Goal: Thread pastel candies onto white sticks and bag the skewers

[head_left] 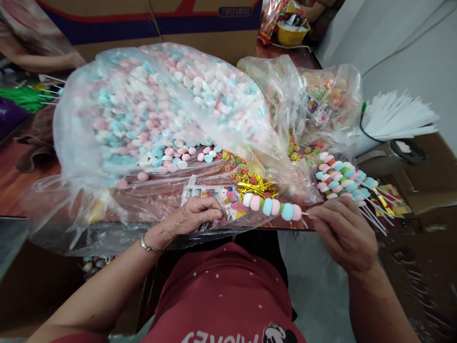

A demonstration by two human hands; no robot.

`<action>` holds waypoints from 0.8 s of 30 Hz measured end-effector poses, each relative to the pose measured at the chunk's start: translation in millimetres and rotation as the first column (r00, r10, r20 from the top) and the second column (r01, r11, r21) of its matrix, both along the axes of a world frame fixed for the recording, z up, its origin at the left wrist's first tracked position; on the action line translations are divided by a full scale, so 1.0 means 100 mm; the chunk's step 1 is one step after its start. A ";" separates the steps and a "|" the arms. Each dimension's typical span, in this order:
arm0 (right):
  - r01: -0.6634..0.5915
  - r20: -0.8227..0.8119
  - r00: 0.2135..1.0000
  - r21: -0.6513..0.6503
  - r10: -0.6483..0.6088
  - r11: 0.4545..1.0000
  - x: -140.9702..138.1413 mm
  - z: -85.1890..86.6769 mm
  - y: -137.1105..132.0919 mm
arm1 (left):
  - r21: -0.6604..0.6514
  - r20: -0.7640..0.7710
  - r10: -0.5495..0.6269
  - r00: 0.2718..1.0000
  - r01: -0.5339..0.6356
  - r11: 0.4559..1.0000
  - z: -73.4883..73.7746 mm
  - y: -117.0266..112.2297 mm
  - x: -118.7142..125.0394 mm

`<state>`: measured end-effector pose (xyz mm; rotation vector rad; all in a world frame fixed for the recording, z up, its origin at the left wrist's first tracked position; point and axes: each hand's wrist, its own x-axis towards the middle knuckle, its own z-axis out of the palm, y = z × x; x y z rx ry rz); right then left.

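Observation:
My right hand (pixel 344 231) pinches the white stick of a marshmallow skewer (pixel 274 206), held level above the table's front edge. Pink, blue and white marshmallows alternate on it with small green pieces. My left hand (pixel 198 213) is closed, its thumb and fingers on the edge of a clear printed plastic bag (pixel 233 194) by the skewer's far end. Gold twist ties (pixel 257 185) lie in a heap just behind the skewer. Beside my right hand is a pile of finished-looking marshmallow skewers (pixel 341 178), sticks pointing towards the front right.
A big clear bag of marshmallows (pixel 160 105) covers much of the table, some spilling out. Ring-shaped candies (pixel 241 166) lie near a second bag (pixel 330 90). White sticks (pixel 398 116) stand at the right beside a lidded metal cup (pixel 378 159). Another person's arm (pixel 43 62) is at the far left.

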<state>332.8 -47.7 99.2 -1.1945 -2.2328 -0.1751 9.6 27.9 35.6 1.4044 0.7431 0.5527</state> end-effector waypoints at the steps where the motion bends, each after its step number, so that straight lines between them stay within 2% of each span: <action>1: -0.006 0.002 1.000 0.006 0.006 1.000 -0.01 0.01 0.00 | -0.022 0.013 -0.010 1.000 0.010 1.000 0.00 0.00 0.00; 9: -0.042 0.061 0.997 0.035 0.040 0.998 -0.03 0.01 0.05 | -0.178 0.079 -0.040 0.996 0.053 0.983 -0.04 -0.01 -0.04; 18: -0.047 0.062 0.997 0.005 0.046 0.999 0.07 0.01 0.05 | -0.155 0.032 -0.114 0.993 0.117 0.981 0.01 0.06 -0.09; 24: -0.076 0.080 0.994 -0.024 0.078 0.997 0.05 -0.01 0.05 | -0.225 0.060 -0.116 0.991 0.126 0.966 0.04 0.06 -0.07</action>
